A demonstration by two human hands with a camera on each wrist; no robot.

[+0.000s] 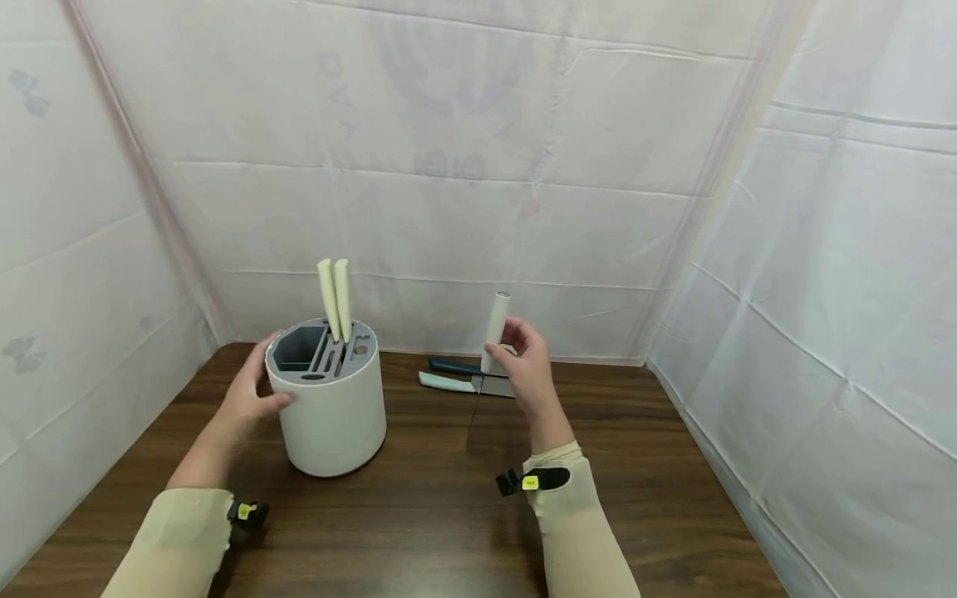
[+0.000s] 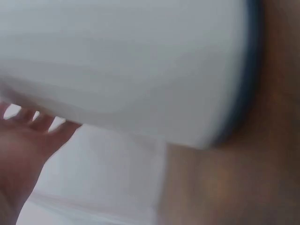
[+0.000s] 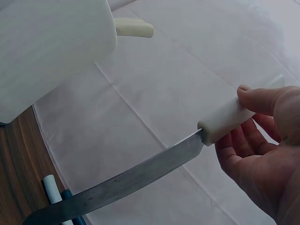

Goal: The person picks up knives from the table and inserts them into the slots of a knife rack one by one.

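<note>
A white round knife block with a grey slotted top stands on the wooden table; two cream knife handles stick up from its slots. My left hand rests against the block's left side, fingers curved on its wall; the block's wall fills the left wrist view, blurred. My right hand grips a cream-handled knife held upright, blade pointing down toward the table. In the right wrist view the knife's steel blade runs left from the handle.
Two more knives, one with a dark teal handle and one with a pale handle, lie on the table behind my right hand. White cloth walls close in the back and both sides.
</note>
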